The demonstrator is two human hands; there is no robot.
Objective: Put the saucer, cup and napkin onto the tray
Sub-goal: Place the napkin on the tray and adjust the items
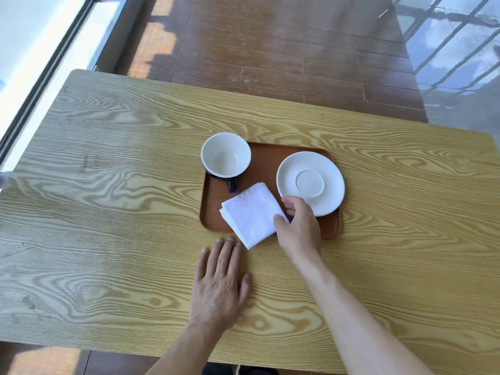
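Observation:
A brown tray lies on the wooden table. A cup, white inside and dark outside, stands at the tray's far left corner with its handle toward me. A white saucer rests on the tray's right side. A folded white napkin lies on the tray's near part, one corner hanging over the near rim. My right hand pinches the napkin's right corner, beside the saucer's near edge. My left hand lies flat on the table just in front of the tray, fingers spread, holding nothing.
The table stretches wide on both sides of the tray. Beyond its far edge is a wooden floor. A window frame runs along the left, and a glass panel with railing stands at the far right.

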